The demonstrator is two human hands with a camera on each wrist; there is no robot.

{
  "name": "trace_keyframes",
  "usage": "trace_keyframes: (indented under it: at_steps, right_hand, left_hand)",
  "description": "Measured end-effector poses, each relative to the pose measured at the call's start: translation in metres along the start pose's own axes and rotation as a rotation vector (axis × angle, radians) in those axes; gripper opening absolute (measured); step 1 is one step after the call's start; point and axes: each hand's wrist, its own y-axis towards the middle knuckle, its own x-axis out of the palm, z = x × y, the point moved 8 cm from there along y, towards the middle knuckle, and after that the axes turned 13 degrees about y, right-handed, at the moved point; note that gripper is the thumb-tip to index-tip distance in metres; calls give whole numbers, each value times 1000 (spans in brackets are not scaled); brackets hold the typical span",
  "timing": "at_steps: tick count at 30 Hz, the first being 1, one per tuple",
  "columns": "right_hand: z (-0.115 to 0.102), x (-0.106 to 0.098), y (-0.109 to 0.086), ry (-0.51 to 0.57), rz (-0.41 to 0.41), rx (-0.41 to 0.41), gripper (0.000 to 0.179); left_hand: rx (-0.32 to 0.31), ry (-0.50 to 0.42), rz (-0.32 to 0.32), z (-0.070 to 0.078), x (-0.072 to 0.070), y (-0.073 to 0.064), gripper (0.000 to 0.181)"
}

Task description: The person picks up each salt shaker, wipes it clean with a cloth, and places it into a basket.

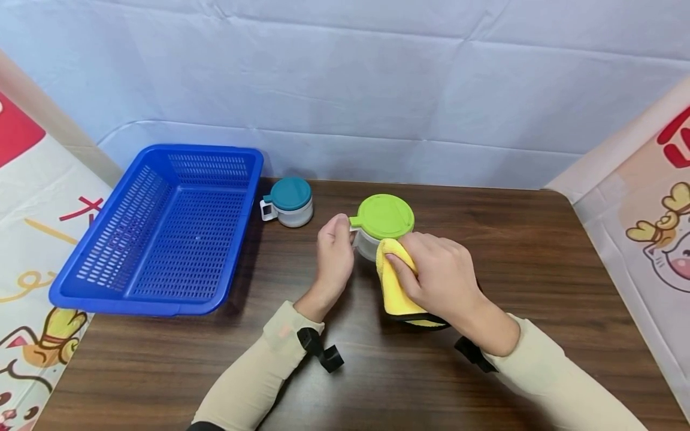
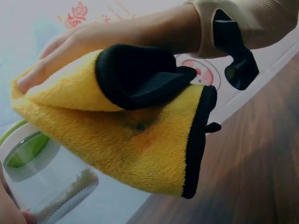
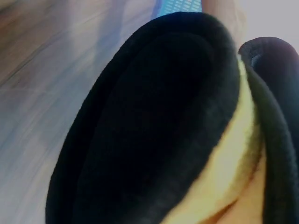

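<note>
My left hand [image 1: 334,251] grips the handle of a clear seasoning jar [image 1: 368,246] with a light green lid [image 1: 385,216]. Whitish contents show at the bottom of that jar in the left wrist view. A folded yellow cleaning cloth [image 1: 399,293] with black edging is held by my right hand [image 1: 444,275], thumb on top, against the jar's near right side. The cloth [image 2: 140,144] hangs down beside the jar and covers part of it. In the right wrist view, the cloth's dark side [image 3: 149,126] fills most of the picture and hides the fingers.
A blue plastic basket [image 1: 239,263] stands at the left of the brown wooden table [image 1: 539,251]. Between it and my left hand, near the back edge, sits a second jar [image 1: 295,216] with a teal lid, its handle facing left. A pale cloth backdrop [image 1: 345,90] hangs behind.
</note>
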Motion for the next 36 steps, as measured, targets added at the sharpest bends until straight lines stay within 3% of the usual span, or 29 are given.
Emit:
trace_keyframes:
  at_steps: [18,36]
  right_hand:
    - [-13,8,13,-73,24,-5,31]
    - [-14,11,13,-198,44,-3,38]
  left_hand:
    - [52,37,-68,4,9,-6,36]
    - [59,76,-84,1,13,-9,37]
